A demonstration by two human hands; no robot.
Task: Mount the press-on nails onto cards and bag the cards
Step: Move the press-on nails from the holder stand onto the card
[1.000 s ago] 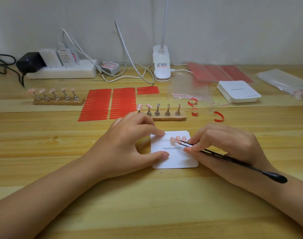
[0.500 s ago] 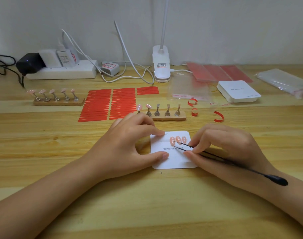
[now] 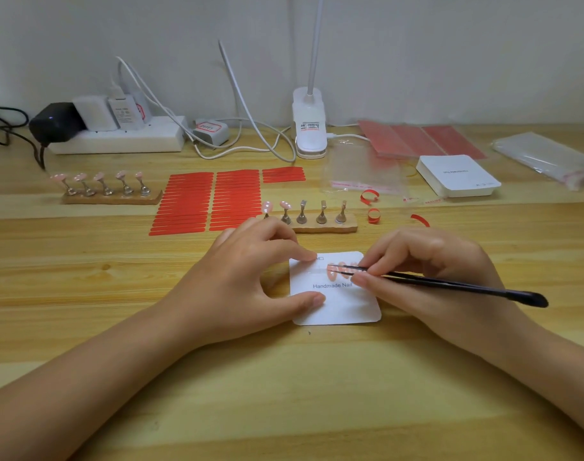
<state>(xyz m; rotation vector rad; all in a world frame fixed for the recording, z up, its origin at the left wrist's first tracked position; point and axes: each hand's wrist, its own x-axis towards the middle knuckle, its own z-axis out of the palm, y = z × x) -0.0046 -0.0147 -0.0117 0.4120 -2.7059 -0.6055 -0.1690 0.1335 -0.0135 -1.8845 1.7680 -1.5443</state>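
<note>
A white card (image 3: 342, 302) printed "Handmade Nail" lies on the wooden table in front of me. Three pink press-on nails (image 3: 333, 271) sit in a row on its upper part. My left hand (image 3: 250, 281) pins the card down with forefinger and thumb on its left edge. My right hand (image 3: 430, 271) grips black tweezers (image 3: 450, 285) whose tips rest on the nails. A wooden stand (image 3: 317, 221) just behind the card carries two pink nails on its left pegs; its other three pegs are bare. A second stand (image 3: 107, 191) at the left holds several pink nails.
Red adhesive strips (image 3: 210, 201) lie between the stands, curled red backing scraps (image 3: 372, 207) to the right. Clear bags (image 3: 363, 171) and a stack of white cards (image 3: 457, 176) lie behind right, more bags (image 3: 546, 158) far right. A power strip (image 3: 117, 138) and lamp clamp (image 3: 309, 128) stand along the wall.
The tweezers have swung to a flatter angle, their rear end higher, with the tips staying on the nails. My left hand and the card have kept still.
</note>
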